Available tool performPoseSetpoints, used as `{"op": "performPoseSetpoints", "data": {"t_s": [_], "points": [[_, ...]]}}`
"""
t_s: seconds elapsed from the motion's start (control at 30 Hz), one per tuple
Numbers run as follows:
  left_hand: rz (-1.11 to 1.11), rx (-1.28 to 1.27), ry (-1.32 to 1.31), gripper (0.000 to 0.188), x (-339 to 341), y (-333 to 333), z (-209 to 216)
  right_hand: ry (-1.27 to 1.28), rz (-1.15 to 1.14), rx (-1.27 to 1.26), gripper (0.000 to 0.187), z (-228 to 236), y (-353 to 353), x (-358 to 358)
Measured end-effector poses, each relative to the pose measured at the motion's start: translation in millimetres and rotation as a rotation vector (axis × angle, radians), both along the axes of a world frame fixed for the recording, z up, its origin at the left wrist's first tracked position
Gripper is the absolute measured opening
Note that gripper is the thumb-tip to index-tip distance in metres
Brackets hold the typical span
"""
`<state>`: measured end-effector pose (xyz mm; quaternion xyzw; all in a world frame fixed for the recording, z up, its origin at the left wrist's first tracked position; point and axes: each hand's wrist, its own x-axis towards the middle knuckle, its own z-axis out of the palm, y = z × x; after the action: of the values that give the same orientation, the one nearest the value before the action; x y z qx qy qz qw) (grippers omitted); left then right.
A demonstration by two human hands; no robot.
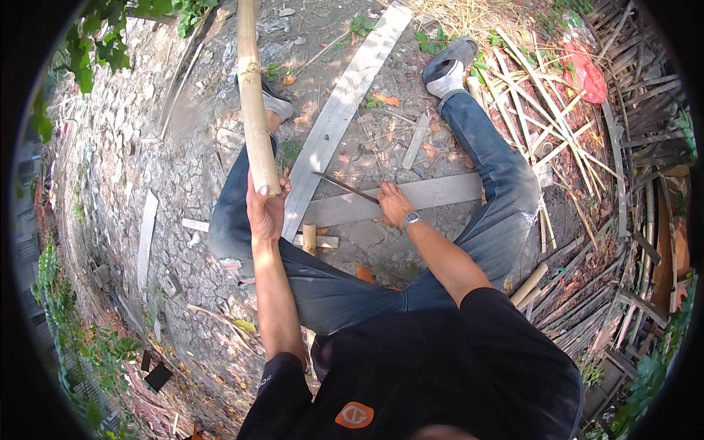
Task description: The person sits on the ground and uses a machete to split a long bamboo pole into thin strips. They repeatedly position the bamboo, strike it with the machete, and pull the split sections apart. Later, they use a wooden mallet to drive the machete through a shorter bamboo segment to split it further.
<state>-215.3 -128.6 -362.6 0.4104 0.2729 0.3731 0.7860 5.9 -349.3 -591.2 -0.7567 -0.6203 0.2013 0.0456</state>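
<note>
My left hand [265, 211] is closed around the near end of a thick, pale bamboo pole [253, 103]. The pole runs away from me, over my left leg and past my left foot, out of the top of the view. In my right hand [394, 204], which wears a wristwatch, is a knife with a long dark blade [346, 188]. Its tip points left, toward the pole's end, with a gap between them. My fingers hide the handle. Below the blade lies a grey board [444, 191], crossed at its left by a long grey plank [348, 103].
A short bamboo piece [309, 239] sits between my thighs. Split bamboo strips [546, 121] are heaped at the right, beside a red plastic bag [585, 72]. Stacked poles [587, 293] line the far right. A small wood slat [416, 141] lies on the dirt ahead.
</note>
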Motion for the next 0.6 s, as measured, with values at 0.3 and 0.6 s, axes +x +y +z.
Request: {"op": "performPoseSetpoints", "data": {"t_s": [0.3,0.6], "points": [[0.130,-0.101,-0.144,0.059,-4.0,14.9,-13.0,0.033,0.306,-0.188,0.064,6.1,27.5,9.3],[0.196,-0.157,-0.241,0.061,3.7,14.0,-6.9,0.092,0.287,-0.108,0.058,-4.3,15.2,12.1]]}}
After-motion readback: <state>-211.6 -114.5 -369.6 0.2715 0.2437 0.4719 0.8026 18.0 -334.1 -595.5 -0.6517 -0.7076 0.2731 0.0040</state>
